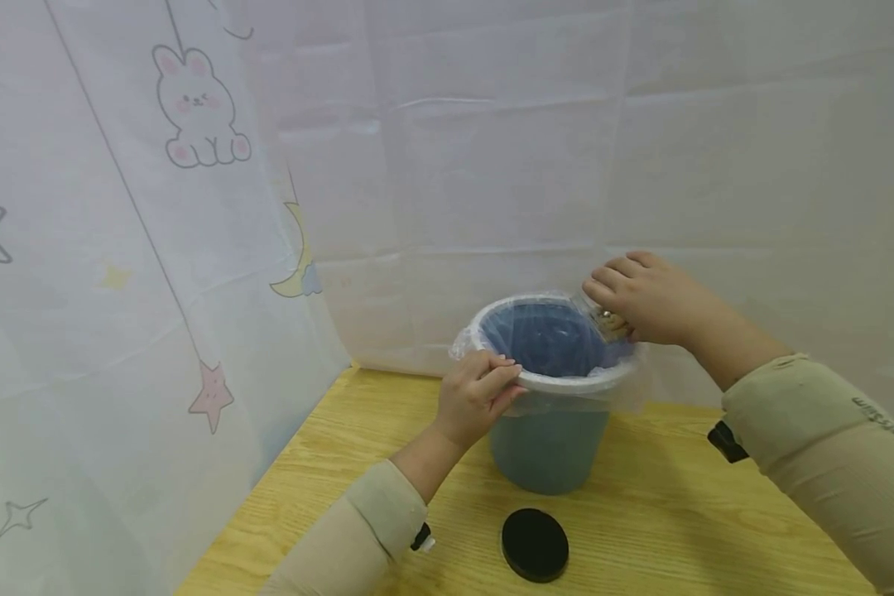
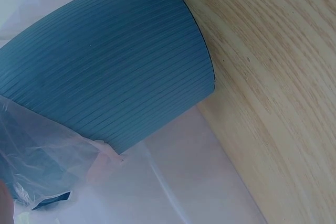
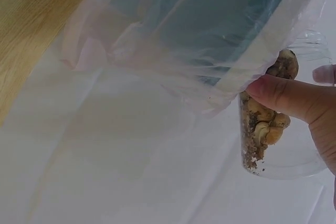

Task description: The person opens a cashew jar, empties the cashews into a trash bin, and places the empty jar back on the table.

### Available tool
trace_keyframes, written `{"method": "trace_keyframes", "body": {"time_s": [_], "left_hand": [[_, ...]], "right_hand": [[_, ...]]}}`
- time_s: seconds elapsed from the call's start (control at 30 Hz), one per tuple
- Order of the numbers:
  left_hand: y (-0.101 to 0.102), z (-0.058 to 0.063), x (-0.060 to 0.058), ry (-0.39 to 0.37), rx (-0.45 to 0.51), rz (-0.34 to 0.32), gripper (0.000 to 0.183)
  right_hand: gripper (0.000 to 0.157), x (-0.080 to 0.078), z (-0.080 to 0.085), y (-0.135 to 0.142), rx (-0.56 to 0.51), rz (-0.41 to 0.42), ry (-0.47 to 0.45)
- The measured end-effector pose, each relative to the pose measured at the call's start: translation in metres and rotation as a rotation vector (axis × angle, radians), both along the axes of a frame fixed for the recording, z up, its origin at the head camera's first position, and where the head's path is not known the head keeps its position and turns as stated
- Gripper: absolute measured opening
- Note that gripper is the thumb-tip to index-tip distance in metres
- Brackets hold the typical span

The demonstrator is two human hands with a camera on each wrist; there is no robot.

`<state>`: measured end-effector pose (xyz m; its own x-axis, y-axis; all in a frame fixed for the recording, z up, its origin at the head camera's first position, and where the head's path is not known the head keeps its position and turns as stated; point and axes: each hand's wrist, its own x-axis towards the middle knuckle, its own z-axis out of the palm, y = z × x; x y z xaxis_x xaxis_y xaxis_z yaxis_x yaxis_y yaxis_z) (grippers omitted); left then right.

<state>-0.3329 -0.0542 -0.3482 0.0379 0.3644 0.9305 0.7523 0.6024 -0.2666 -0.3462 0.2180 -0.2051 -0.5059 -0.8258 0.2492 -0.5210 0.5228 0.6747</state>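
Note:
A blue ribbed trash bin (image 1: pixel 551 455) stands upright, with a clear plastic bag (image 3: pixel 131 40) lining it and folded over its pale rim. My left hand (image 1: pixel 477 399) grips the near left of that rim, bag included. Over the bin's right side, my right hand (image 1: pixel 646 300) holds a clear plastic jar (image 3: pixel 286 170), tilted with its mouth toward the bin. Brown and tan lumps with crumbs (image 3: pixel 268 124) lie along the jar's lower side; their kind is unclear. In the right wrist view the thumb presses across the jar. Only a sliver of my left hand shows in the left wrist view.
A round black lid (image 1: pixel 535 545) lies on the yellow wood-grain table (image 1: pixel 328 497) in front of the bin. Pale hanging sheets (image 1: pixel 492 165) close off the back and left, the left one printed with a rabbit and stars.

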Motion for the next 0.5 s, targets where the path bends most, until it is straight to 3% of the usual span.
{"method": "trace_keyframes", "body": {"time_s": [0.5], "left_hand": [[-0.0006,0.0012,0.0008,-0.011,-0.006,-0.002,0.027]], "right_hand": [[0.093,0.0013,-0.0004,0.0035,-0.009,-0.006,-0.011]]}}
